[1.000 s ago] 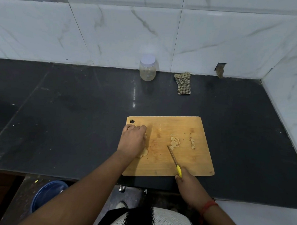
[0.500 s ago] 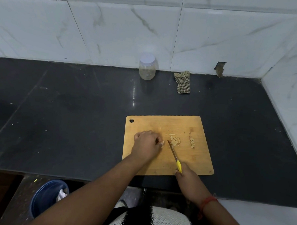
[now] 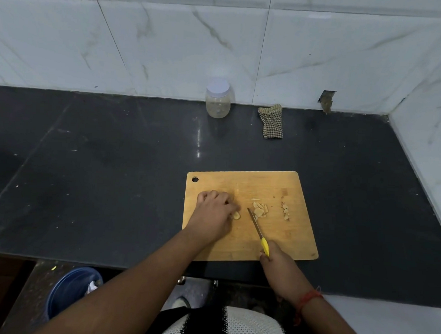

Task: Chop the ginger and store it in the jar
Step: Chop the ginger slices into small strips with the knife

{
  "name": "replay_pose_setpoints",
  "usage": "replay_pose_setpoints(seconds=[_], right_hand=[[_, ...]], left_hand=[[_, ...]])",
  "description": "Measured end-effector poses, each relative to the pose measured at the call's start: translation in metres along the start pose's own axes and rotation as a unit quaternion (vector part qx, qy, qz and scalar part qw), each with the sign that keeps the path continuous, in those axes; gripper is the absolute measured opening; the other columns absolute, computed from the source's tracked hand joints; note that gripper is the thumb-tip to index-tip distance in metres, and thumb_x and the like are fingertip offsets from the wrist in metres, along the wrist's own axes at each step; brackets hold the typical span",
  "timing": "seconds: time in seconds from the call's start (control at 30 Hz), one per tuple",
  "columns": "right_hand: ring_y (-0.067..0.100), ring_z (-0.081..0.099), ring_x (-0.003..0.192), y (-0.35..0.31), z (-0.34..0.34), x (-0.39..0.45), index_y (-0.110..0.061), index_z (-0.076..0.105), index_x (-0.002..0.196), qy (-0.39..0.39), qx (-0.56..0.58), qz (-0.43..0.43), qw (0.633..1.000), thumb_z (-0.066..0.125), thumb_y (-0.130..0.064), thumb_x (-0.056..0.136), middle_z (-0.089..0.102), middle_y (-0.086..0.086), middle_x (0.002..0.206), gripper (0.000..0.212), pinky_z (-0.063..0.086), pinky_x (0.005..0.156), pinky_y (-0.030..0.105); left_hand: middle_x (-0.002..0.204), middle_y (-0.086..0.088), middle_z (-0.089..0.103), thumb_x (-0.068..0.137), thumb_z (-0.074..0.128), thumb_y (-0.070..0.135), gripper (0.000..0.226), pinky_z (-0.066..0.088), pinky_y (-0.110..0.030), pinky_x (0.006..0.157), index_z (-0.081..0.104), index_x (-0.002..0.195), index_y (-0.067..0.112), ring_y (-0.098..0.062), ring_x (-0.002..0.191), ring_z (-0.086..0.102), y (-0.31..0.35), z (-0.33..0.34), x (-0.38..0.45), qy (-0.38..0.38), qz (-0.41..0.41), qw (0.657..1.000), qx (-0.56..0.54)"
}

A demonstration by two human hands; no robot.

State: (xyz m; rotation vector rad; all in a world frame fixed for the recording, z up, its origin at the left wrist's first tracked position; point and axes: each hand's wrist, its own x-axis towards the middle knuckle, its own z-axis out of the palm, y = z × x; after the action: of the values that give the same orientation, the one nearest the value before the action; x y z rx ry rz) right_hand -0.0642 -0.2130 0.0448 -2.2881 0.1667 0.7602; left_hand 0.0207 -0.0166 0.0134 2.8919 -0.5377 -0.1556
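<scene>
Left hand point(image 3: 213, 212) knuckles-up on the wooden chopping board point(image 3: 294, 245), fingers curled over a ginger piece point(image 3: 236, 215) that peeks out at the fingertips. Right hand point(image 3: 279, 266) at the board's near edge, wrapped round the yellow handle of a small knife point(image 3: 258, 229); blade angled away and to the left, tip just beside a heap of sliced ginger point(image 3: 260, 210) near the board's middle. Thin line of finer chopped bits point(image 3: 285, 212) a little further right, apart from the heap. Board flat on the dark surface point(image 3: 113, 174). Clear jar point(image 3: 217, 101) upright with white lid on, at the back against the marble wall, well apart from the board. Checked cloth point(image 3: 272, 122) to the jar's right. Red thread on the right wrist. Blue bucket point(image 3: 70, 290) on the floor below the surface edge
</scene>
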Motion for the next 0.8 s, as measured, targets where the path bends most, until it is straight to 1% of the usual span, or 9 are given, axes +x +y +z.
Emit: replay_pose_setpoints(seconds=[0.13, 0.2, 0.3, 0.37, 0.43, 0.53, 0.63, 0.7, 0.8], right_hand=[[0.009, 0.058, 0.073, -0.002, 0.001, 0.001, -0.021, 0.043, 0.128, 0.003, -0.003, -0.004, 1.000, 0.039, -0.025, 0.103, 0.061, 0.000, 0.088, 0.026, 0.038, 0.055, 0.020], [0.010, 0.059, 0.072, -0.004, 0.001, 0.002, -0.020, 0.044, 0.123, 0.004, -0.008, -0.006, 1.000, 0.039, -0.025, 0.102, 0.061, 0.000, 0.086, 0.021, 0.038, 0.054, 0.021], [0.011, 0.057, 0.070, -0.007, 0.002, 0.004, -0.018, 0.044, 0.114, 0.002, -0.038, -0.006, 0.999, 0.038, -0.024, 0.102, 0.059, 0.001, 0.084, 0.015, 0.037, 0.052, 0.021], [0.011, 0.056, 0.069, -0.010, 0.004, 0.008, -0.015, 0.044, 0.113, 0.002, -0.058, -0.009, 0.998, 0.038, -0.024, 0.102, 0.057, 0.000, 0.082, 0.015, 0.035, 0.051, 0.021], [0.014, 0.056, 0.070, -0.013, 0.005, 0.011, -0.013, 0.043, 0.114, 0.004, -0.070, -0.010, 0.998, 0.037, -0.022, 0.102, 0.056, -0.001, 0.080, 0.016, 0.036, 0.052, 0.024], [0.016, 0.056, 0.072, -0.016, 0.006, 0.015, -0.012, 0.041, 0.117, 0.001, -0.097, -0.001, 0.995, 0.036, -0.017, 0.101, 0.055, 0.001, 0.081, 0.018, 0.037, 0.054, 0.026], [0.019, 0.055, 0.074, -0.021, 0.005, 0.017, -0.010, 0.039, 0.120, -0.005, -0.129, 0.006, 0.992, 0.035, -0.011, 0.099, 0.055, 0.004, 0.085, 0.022, 0.037, 0.056, 0.027], [0.017, 0.052, 0.071, -0.024, 0.006, 0.019, -0.008, 0.038, 0.123, -0.004, -0.148, 0.007, 0.989, 0.035, -0.007, 0.097, 0.052, 0.002, 0.082, 0.026, 0.036, 0.056, 0.027], [0.007, 0.042, 0.058, -0.021, 0.007, 0.018, -0.007, 0.038, 0.126, -0.001, -0.197, -0.006, 0.980, 0.035, -0.008, 0.098, 0.044, -0.005, 0.072, 0.028, 0.027, 0.050, 0.018]], left_hand=[[0.127, 0.008, 0.055, 0.098, 0.053, 0.047, 0.033, 0.027, -0.041, 0.109, 0.060, 0.126, 0.030, -0.016, 0.119, 0.046, 0.004, 0.001, 0.005, 0.013, -0.025, 1.000, 0.005], [0.125, 0.008, 0.056, 0.098, 0.052, 0.049, 0.033, 0.029, -0.040, 0.107, 0.061, 0.122, 0.029, -0.015, 0.117, 0.047, 0.008, 0.003, 0.006, 0.023, -0.038, 0.999, -0.004], [0.123, 0.008, 0.056, 0.097, 0.053, 0.051, 0.036, 0.030, -0.039, 0.106, 0.060, 0.123, 0.028, -0.015, 0.115, 0.048, 0.013, 0.008, 0.002, 0.056, -0.051, 0.997, -0.010], [0.122, 0.007, 0.056, 0.097, 0.052, 0.051, 0.038, 0.031, -0.040, 0.108, 0.060, 0.123, 0.025, -0.016, 0.114, 0.050, 0.011, 0.012, -0.005, 0.085, -0.030, 0.996, -0.001], [0.125, 0.006, 0.058, 0.098, 0.050, 0.048, 0.041, 0.028, -0.043, 0.114, 0.060, 0.127, 0.022, -0.017, 0.117, 0.051, 0.007, 0.016, -0.014, 0.100, 0.025, 0.995, 0.016], [0.127, 0.006, 0.059, 0.099, 0.047, 0.046, 0.042, 0.027, -0.051, 0.118, 0.059, 0.132, 0.022, -0.016, 0.121, 0.051, -0.003, 0.021, -0.023, 0.083, 0.096, 0.991, 0.049], [0.129, 0.006, 0.060, 0.101, 0.043, 0.045, 0.044, 0.025, -0.055, 0.119, 0.058, 0.135, 0.022, -0.017, 0.124, 0.050, -0.006, 0.025, -0.027, 0.064, 0.109, 0.990, 0.065], [0.129, 0.006, 0.060, 0.101, 0.041, 0.044, 0.044, 0.023, -0.056, 0.119, 0.059, 0.135, 0.022, -0.018, 0.123, 0.049, -0.006, 0.025, -0.027, 0.064, 0.109, 0.989, 0.071], [0.128, 0.006, 0.060, 0.101, 0.040, 0.043, 0.044, 0.022, -0.056, 0.120, 0.060, 0.134, 0.022, -0.018, 0.122, 0.049, -0.005, 0.025, -0.029, 0.069, 0.104, 0.989, 0.073]])
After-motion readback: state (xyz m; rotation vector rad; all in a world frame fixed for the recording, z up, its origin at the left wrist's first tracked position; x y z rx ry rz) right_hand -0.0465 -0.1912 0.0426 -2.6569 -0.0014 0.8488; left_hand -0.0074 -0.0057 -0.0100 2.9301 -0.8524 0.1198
